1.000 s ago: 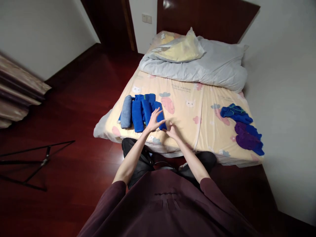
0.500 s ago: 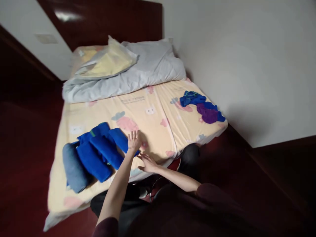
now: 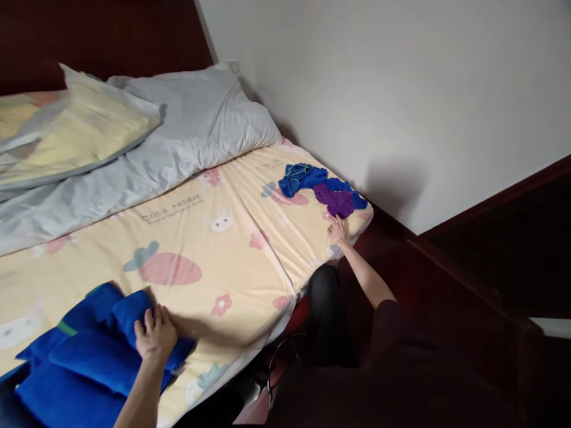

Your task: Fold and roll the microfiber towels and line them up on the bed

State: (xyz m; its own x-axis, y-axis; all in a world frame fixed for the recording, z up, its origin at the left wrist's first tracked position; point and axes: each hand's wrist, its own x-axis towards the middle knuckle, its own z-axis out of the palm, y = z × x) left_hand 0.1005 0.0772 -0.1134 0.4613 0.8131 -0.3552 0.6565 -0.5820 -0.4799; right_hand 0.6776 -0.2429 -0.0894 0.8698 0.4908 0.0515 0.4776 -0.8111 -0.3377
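Hands (image 3: 155, 336) (image 3: 338, 230) on plain blue roll (image 3: 128, 314) and by rumpled purple cloth (image 3: 339, 203)

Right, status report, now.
Left hand open on folded blue cloth. Right hand open beside crumpled purple cloth, contact unclear. No obstruction visible between these two.

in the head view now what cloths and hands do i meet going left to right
Dark bluish cloth cut off by the edge, frontmost bright blue folded cloth, left hand, crumpled blue cloth with green trim, right hand.
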